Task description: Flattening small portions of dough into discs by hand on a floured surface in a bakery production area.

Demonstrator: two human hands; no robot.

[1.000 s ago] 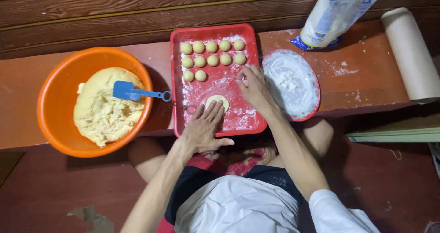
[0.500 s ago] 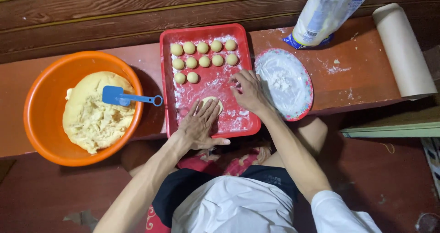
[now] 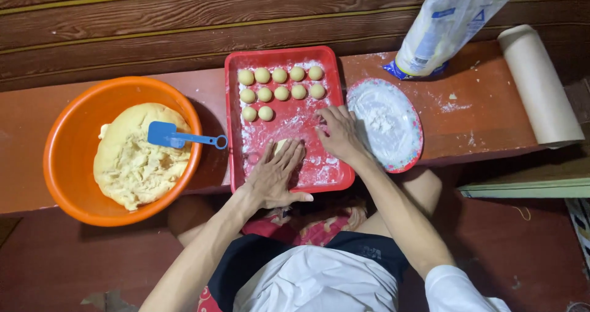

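Dough piece (image 3: 281, 146), pale yellow, lies under the fingers of the left hand (image 3: 273, 177), which is spread flat and wide over it, palm down, on the near part of the red tray (image 3: 232, 128). Only a small bit of the dough shows past the fingertips. Just right of that hand, the right hand (image 3: 338, 134) rests on the tray's floured floor with fingers loosely curled, holding nothing that can be made out. Beyond both hands, at the far end of the tray, twelve small dough balls (image 3: 281, 93) sit in three rows. Touching the tray's right rim, beside the right hand, is a round plate of white flour (image 3: 387, 124) with a patterned edge. Left of the left hand, an orange bowl (image 3: 67, 146) holds a large mass of yellow dough (image 3: 132, 164) with a blue scraper (image 3: 178, 137) lying across it. All stand on a reddish-brown surface (image 3: 479, 128) dusted with flour. Farther off, beyond the plate, a tall white plastic bag (image 3: 455, 23) with blue markings leans against the wooden wall, and to its right lies a roll of tan paper (image 3: 541, 85).
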